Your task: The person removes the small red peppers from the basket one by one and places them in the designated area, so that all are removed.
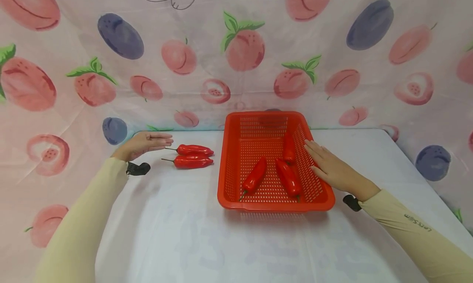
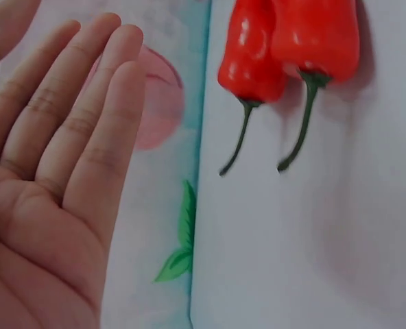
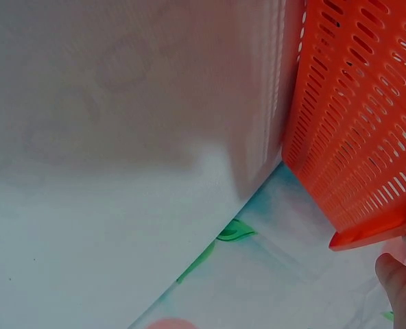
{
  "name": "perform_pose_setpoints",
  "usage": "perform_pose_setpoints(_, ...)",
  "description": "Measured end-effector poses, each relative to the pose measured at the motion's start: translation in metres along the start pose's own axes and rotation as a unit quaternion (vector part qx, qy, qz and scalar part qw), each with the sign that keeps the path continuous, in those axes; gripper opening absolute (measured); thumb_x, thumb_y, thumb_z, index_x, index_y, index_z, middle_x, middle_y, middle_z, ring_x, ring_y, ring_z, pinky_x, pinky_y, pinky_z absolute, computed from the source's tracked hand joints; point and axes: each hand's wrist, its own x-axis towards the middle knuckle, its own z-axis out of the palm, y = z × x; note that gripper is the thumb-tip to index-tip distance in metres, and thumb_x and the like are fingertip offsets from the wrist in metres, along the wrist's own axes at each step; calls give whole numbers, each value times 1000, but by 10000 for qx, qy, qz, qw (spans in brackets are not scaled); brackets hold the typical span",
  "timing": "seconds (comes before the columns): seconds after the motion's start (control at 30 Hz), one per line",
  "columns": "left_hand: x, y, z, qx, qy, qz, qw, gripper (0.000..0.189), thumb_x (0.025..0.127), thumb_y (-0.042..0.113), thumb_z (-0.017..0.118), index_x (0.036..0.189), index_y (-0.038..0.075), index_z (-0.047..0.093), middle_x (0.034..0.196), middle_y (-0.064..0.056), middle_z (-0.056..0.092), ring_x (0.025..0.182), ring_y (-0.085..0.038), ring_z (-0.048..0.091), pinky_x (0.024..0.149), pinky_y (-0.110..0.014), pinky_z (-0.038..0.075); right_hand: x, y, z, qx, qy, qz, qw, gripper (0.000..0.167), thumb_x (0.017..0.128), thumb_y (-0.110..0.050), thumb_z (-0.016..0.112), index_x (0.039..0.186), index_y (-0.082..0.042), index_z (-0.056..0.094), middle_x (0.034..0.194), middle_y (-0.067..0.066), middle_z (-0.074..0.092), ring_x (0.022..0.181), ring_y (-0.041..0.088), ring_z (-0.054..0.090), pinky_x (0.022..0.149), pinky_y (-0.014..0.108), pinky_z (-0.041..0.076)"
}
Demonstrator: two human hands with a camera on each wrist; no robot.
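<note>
My left hand (image 1: 147, 144) is held with straight fingers over the table's far left, just beside the stems of two red chili peppers. The farther pepper (image 1: 195, 150) and the nearer pepper (image 1: 194, 162) lie side by side, stems pointing left. In the left wrist view the palm (image 2: 52, 171) faces the camera with nothing in it. A red perforated plastic basket (image 1: 221, 180) stands right of them with three red peppers inside, one of them (image 1: 255, 175) at the left. My right hand (image 1: 334, 168), fingers extended, is at the basket's right rim; in the right wrist view its fingers (image 3: 395, 274) are partly visible by the rim.
A white cloth covers the table (image 1: 177, 221). Behind its far edge hangs a pale pink curtain (image 1: 255, 86) printed with peaches and plums. Black straps with small devices sit at both wrists.
</note>
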Motion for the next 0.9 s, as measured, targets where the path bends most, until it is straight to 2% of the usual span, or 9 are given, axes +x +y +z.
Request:
perform_pose_setpoints(0.07,-1,4,2,-71,-43,77,9999,57,95,21,56,140,-6,36,117,13,63,109,0,61,94,-18,48,0,0,0,13,-5,9,10000,61,97,-23,45,147,2,21,156,18,17,144,34,16,121,31,1)
perform_pose_setpoints(0.13,-2,8,4,-114,-68,165,9998,55,95,20,55,140,-5,36,120,11,63,108,2,61,95,-17,47,-1,-1,0,24,-15,19,10000,61,97,-23,44,147,2,21,156,18,17,144,34,16,121,28,-1)
perform_pose_setpoints(0.27,-3,20,12,26,-116,313,9994,52,97,22,51,141,-3,37,137,-6,55,112,2,58,97,-16,45,-1,-2,-1,28,-23,20,10000,60,97,-23,44,147,2,22,156,19,17,144,34,16,121,30,0)
perform_pose_setpoints(0.37,-3,30,20,172,-31,360,9992,51,97,24,50,141,-1,39,140,-11,51,120,-7,56,100,-20,44,0,-3,-2,63,-65,48,9999,61,97,-22,45,147,2,21,156,19,16,144,35,16,122,38,5)
perform_pose_setpoints(0.5,-2,44,32,128,74,385,9991,49,97,25,50,140,3,41,138,-10,53,127,-18,52,106,-30,39,1,-4,-3,61,-73,63,9999,61,97,-22,45,148,2,21,156,18,16,144,35,16,120,45,11)
perform_pose_setpoints(0.63,-1,57,42,159,48,463,9988,51,98,27,49,142,4,40,140,-12,50,127,-21,51,108,-38,36,2,-4,-3,28,6,14,10000,60,97,-22,45,147,2,22,156,18,17,144,35,17,120,46,12)
perform_pose_setpoints(0.7,0,64,48,181,25,516,9985,51,97,28,49,142,5,39,140,-11,51,127,-21,51,108,-38,37,1,-3,-3,25,24,-19,10000,60,97,-22,45,147,3,22,156,19,17,144,35,17,120,44,11)
perform_pose_setpoints(0.8,4,73,57,158,-73,665,9976,50,98,26,48,142,4,39,141,-15,48,127,-23,51,107,-36,39,1,-3,-3,21,9,-26,10000,60,97,-22,45,147,3,22,156,19,17,144,35,17,121,39,7)
perform_pose_setpoints(0.9,9,81,67,28,-137,774,9969,48,97,21,49,141,3,40,140,-18,48,125,-22,53,106,-33,41,1,-4,-4,15,-26,-24,10000,60,97,-23,45,147,3,22,156,20,17,144,36,16,121,41,8)
